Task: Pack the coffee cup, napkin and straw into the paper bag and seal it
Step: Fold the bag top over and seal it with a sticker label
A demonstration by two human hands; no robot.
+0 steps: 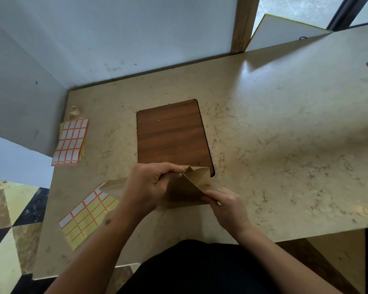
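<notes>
A brown paper bag (185, 187) lies on the marble table (285, 134) near its front edge, partly under both hands. My left hand (147, 183) grips the bag's folded top edge from the left, fingers curled over it. My right hand (225, 204) pinches the bag's lower right corner flap between thumb and fingers. No cup, napkin or straw shows; whether they are inside the bag cannot be told.
A dark wooden board (170, 134) lies just beyond the bag. Two label sticker sheets lie on the left: one (71, 142) at the far left, one (87, 217) near my left forearm. A small pale object (74, 111) sits by the wall.
</notes>
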